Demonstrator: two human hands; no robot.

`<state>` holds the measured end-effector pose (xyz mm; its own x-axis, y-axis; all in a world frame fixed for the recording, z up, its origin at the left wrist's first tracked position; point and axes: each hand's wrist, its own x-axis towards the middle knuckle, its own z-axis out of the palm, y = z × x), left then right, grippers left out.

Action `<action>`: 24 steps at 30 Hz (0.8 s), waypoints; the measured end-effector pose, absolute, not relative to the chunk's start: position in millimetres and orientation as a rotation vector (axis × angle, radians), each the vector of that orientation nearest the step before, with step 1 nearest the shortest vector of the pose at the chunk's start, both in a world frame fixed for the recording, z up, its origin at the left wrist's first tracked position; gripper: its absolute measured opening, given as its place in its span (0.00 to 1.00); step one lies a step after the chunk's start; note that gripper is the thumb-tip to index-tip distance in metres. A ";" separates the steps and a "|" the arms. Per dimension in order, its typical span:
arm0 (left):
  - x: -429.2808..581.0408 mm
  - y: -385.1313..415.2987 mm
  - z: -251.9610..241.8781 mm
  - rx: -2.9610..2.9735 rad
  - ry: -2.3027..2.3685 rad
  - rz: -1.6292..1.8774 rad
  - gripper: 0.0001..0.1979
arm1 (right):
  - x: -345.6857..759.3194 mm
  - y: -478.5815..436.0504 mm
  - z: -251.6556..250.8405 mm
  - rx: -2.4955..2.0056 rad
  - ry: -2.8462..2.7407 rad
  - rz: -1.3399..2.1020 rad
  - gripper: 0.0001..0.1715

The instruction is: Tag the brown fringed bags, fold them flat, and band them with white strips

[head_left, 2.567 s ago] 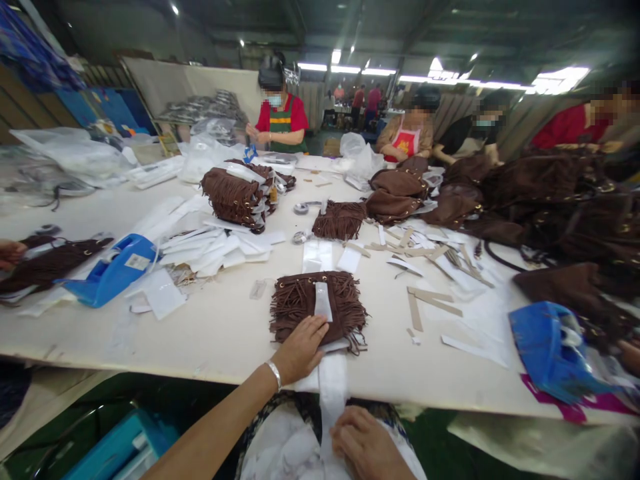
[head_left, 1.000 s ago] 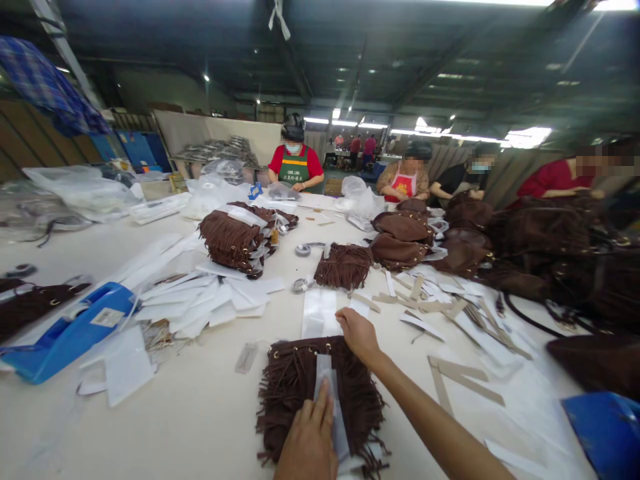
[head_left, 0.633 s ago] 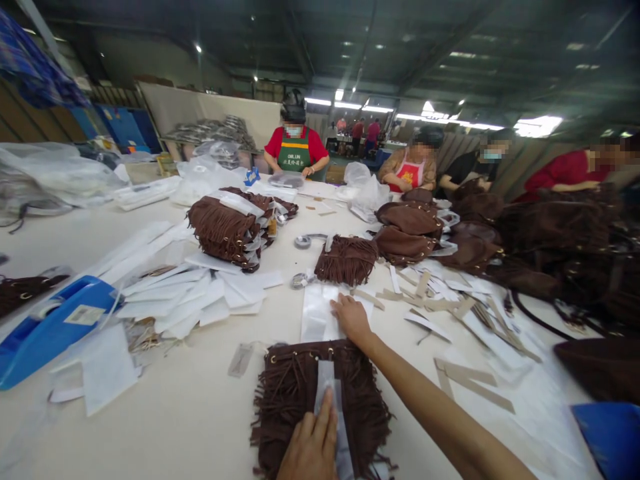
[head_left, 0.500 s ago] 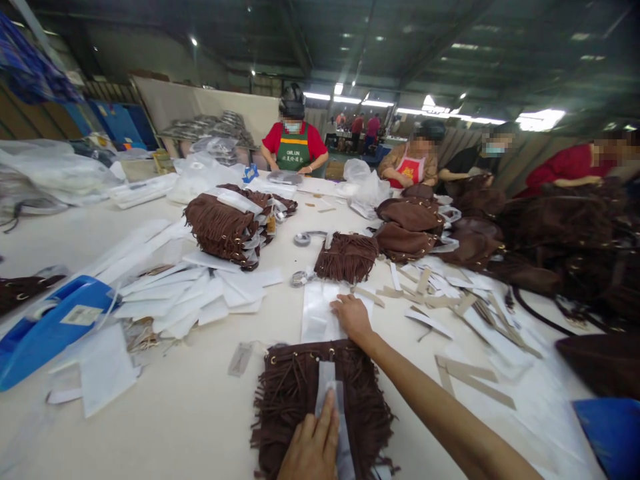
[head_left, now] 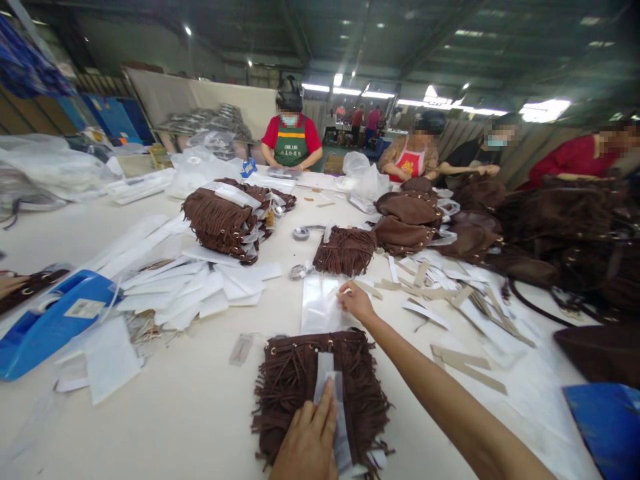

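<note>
A brown fringed bag (head_left: pixel 290 373) with small metal eyelets lies in front of me. Down its middle runs a pale translucent strip (head_left: pixel 325 363). My left hand (head_left: pixel 310 433) rests on the strip with its fingers stretched out. Just beyond the bag, my right hand (head_left: pixel 356 301) pinches the right part of a clear plastic sheet (head_left: pixel 316 307) lying on the table; its fingertips are partly hidden. Left of the bag is a small clear tag (head_left: pixel 241 349). A second fringed bag (head_left: pixel 345 251) lies past the plastic sheet.
White paper pieces (head_left: pixel 190 293) and a blue tape dispenser (head_left: pixel 75 313) are at left. Stacked fringed bags (head_left: pixel 220 220) stand behind them. Cardboard strips (head_left: pixel 470 370) and brown bags (head_left: pixel 410 217) lie at right. Several co-workers stand around the table, one in a green apron (head_left: pixel 291 143) opposite.
My right hand has closed its fingers on the plastic sheet and shifted slightly up and right. My left hand stays on the strip. A co-worker's hand has appeared at the far left.
</note>
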<state>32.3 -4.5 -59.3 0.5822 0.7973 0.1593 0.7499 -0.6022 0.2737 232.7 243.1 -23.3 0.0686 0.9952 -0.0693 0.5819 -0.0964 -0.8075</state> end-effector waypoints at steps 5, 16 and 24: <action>30.7 -8.4 -30.7 2.577 1.302 0.372 0.33 | 225.6 239.5 -19.6 -1.568 -1.244 1.086 0.16; 29.4 -16.6 -12.7 2.559 1.338 0.389 0.33 | 211.3 223.0 29.6 -1.348 -1.167 1.343 0.32; 29.2 -22.4 -16.1 2.530 1.374 0.443 0.31 | 200.0 181.4 43.2 -1.336 -1.549 1.199 0.23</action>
<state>29.2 -22.4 -16.1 0.5149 0.8433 0.1538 0.7745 -0.5346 0.3382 200.0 181.4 43.2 -0.1721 0.9845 -0.0349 0.2799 0.0149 -0.9599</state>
